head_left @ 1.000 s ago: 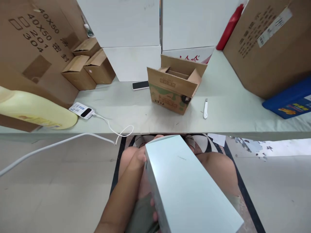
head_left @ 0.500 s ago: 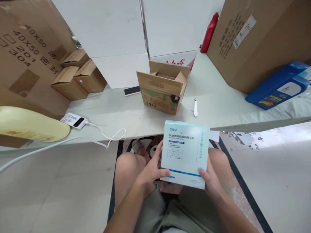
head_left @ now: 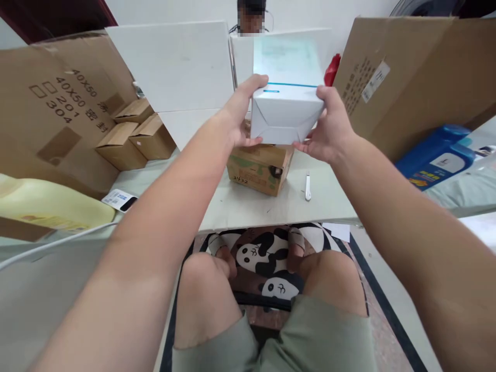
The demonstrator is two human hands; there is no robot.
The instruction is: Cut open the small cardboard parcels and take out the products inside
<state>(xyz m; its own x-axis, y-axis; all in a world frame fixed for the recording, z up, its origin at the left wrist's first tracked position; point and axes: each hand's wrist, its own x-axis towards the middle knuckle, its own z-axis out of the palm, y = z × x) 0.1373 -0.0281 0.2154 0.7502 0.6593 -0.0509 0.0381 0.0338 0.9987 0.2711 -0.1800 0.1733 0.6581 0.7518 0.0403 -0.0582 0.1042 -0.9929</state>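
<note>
A white and pale-blue product box (head_left: pixel 287 111) is held up between my two hands, its folded end toward me. My left hand (head_left: pixel 244 106) is closed on its left side, thumb on the upper edge and fingers beneath. On the right side my right hand (head_left: pixel 329 121) grips it the same way. Behind and below it a brown cardboard carton (head_left: pixel 256 173) stands on the table, its upper part hidden by the box and my hands. A white utility knife (head_left: pixel 308 187) lies to the right of the carton.
White cartons (head_left: pixel 174 67) stand at the back, with part of a person beyond. Large brown boxes flank both sides, small brown boxes (head_left: pixel 153 137) at left. A yellow bottle (head_left: pixel 50 204), a white device (head_left: pixel 118 200) with a cable, and a blue bottle (head_left: pixel 437 157) sit nearby.
Both hands have carried the product box from above my lap up and forward, over the open brown carton. My view has tilted upward, and the box's end now faces me.
</note>
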